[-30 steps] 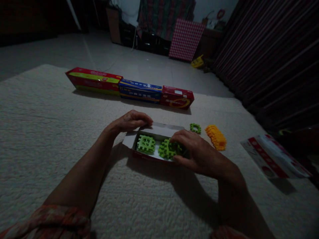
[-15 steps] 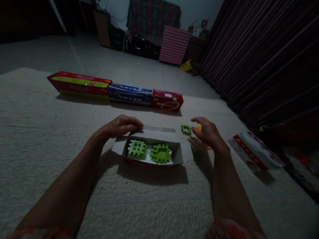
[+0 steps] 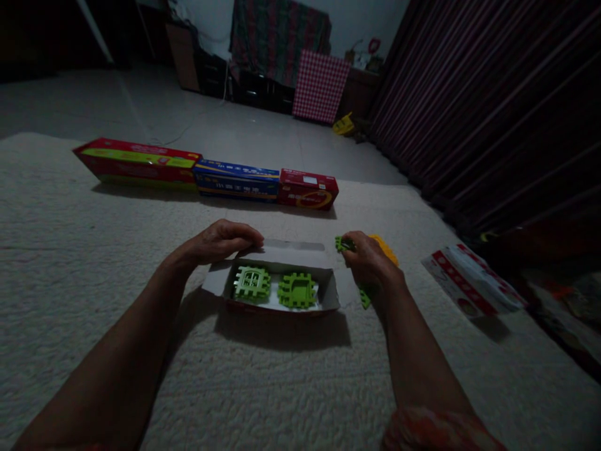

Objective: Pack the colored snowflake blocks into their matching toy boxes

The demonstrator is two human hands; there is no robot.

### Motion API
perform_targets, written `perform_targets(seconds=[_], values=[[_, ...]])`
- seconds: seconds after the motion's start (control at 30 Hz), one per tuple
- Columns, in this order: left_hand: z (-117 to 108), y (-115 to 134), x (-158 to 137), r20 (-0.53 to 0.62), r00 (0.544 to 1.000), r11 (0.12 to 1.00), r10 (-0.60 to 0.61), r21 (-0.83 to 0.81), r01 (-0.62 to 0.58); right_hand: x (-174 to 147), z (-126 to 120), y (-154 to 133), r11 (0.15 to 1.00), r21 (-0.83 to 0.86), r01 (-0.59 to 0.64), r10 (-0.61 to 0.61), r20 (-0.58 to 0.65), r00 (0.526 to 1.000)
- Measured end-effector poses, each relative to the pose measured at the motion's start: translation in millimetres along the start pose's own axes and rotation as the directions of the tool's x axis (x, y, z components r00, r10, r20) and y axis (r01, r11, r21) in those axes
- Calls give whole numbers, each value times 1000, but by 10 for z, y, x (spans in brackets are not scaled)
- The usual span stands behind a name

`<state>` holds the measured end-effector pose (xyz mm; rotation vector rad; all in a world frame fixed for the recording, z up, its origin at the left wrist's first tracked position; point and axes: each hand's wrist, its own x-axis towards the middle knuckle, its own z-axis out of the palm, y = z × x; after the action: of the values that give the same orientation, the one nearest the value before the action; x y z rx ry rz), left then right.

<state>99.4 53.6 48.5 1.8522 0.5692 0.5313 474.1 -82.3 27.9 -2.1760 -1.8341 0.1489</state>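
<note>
An open cardboard box point(image 3: 282, 252) with a pale inside lies in front of me, its flaps folded out. Inside it rest two green toy building blocks with notched edges: a window-patterned block point(image 3: 252, 283) at left and a block with a square recess point(image 3: 297, 291) at right. My left hand point(image 3: 223, 240) is closed on the box's back left edge. To the right of the box, my right hand point(image 3: 369, 255) closes its fingers on a green ring-shaped block point(image 3: 340, 243) on the blanket, partly covering it. An orange-yellow block point(image 3: 384, 248) and another green block point(image 3: 365, 297) lie beside that hand.
Across the blanket stand a red and yellow-green box point(image 3: 141, 164), a blue box point(image 3: 237, 180) and a red box point(image 3: 310, 189), end to end. A red and white package point(image 3: 474, 280) lies at right, near the dark curtain point(image 3: 462, 94). Cloth-draped furniture stands behind.
My right hand has moved down and left onto the green ring-shaped block, its fingers closing from an open spread. My left hand keeps its place on the box. The view has shifted slightly.
</note>
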Motion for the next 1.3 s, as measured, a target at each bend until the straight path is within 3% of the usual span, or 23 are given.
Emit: perform_targets(seconds=[0.2, 0.33, 0.53, 0.73, 0.9, 1.07, 1.2, 1.3], values=[[-4, 48, -11, -11, 1000, 1000, -10, 18, 10, -12, -12, 76, 999, -19, 36, -37, -87, 996], [5, 83, -15, -11, 1000, 1000, -16, -7, 16, 16, -215, 25, 991, -10, 130, -130, -139, 982], [10, 67, -11, 5, 1000, 999, 6, -38, -6, -193, -653, -530, 921, 52, 387, -374, -163, 913], [-8, 57, -8, 19, 999, 999, 34, 16, -34, -545, -822, -1103, 806, 200, 557, -560, -45, 827], [-16, 41, -7, 22, 998, 996, 67, 64, -68, -650, -736, -1295, 763, 273, 586, -626, 85, 775], [-13, 42, -7, 15, 998, 997, 64, 30, -65, -640, -675, -1326, 785, 277, 554, -607, 167, 777], [-7, 70, -13, 10, 999, 999, 41, 3, -41, -649, -690, -1310, 782, 274, 559, -610, 155, 777], [-7, 70, -13, 8, 999, 999, 33, 2, -33, -612, -747, -1210, 784, 249, 568, -600, 72, 796]])
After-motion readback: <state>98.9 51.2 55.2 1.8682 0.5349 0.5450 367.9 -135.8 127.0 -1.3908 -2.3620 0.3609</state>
